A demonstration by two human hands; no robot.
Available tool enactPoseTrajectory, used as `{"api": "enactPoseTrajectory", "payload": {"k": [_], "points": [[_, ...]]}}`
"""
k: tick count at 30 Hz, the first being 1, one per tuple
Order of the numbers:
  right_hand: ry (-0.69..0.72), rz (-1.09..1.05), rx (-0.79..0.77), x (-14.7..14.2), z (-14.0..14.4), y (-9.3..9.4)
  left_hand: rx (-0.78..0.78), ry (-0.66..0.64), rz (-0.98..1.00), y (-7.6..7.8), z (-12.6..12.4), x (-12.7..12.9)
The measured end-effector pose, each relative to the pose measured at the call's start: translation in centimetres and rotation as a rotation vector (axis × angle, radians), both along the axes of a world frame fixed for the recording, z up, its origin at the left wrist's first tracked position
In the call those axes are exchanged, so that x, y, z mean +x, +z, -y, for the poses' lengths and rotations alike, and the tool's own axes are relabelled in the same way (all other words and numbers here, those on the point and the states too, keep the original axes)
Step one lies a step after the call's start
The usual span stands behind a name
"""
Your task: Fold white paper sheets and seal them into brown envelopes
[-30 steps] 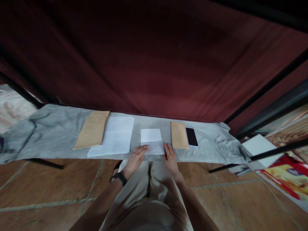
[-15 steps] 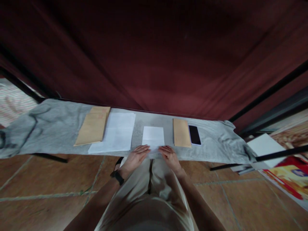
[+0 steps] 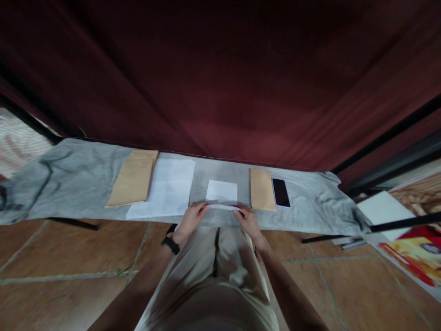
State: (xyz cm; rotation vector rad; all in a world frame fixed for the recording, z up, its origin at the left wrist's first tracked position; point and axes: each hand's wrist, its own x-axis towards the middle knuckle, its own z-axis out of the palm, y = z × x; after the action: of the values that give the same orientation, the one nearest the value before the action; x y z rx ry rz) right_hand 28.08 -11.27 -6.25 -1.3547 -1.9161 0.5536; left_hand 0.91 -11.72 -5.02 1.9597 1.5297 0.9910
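Observation:
A white sheet of paper (image 3: 222, 189) lies in front of me on the grey cloth, its near edge lifted and bowed between my hands. My left hand (image 3: 193, 218) pinches the left end of that edge, with a dark band on the wrist. At the right end, my right hand (image 3: 248, 219) grips the paper between thumb and fingers. Left of the sheet is a stack of larger white paper (image 3: 172, 186), partly covered by brown envelopes (image 3: 132, 181). A single brown envelope (image 3: 262, 189) lies to the right, beside a dark-screened phone (image 3: 281, 192).
Grey cloth (image 3: 79, 184) covers the narrow bench, wrinkled at both ends. A dark red curtain (image 3: 220, 92) hangs behind it. Black metal bars (image 3: 389, 133) slant along the right side. A white board and a red and yellow package (image 3: 413, 257) are at the lower right.
Both hands went from lying flat on the paper's near part to pinching its near edge, which is now raised off the cloth. The view has shifted slightly.

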Motion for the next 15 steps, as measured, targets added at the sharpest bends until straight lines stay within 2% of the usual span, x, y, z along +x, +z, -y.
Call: {"api": "enactPoseTrajectory", "payload": {"k": [6,15], "points": [[-0.079,0.019,-0.013,-0.4,-0.8,0.2,-0.136,0.117,0.041,0.4,-1.5,0.5],[-0.196,0.015,-0.053,-1.7,-2.1,0.6,-0.157,0.273,0.086,0.2,-2.6,1.8]]}}
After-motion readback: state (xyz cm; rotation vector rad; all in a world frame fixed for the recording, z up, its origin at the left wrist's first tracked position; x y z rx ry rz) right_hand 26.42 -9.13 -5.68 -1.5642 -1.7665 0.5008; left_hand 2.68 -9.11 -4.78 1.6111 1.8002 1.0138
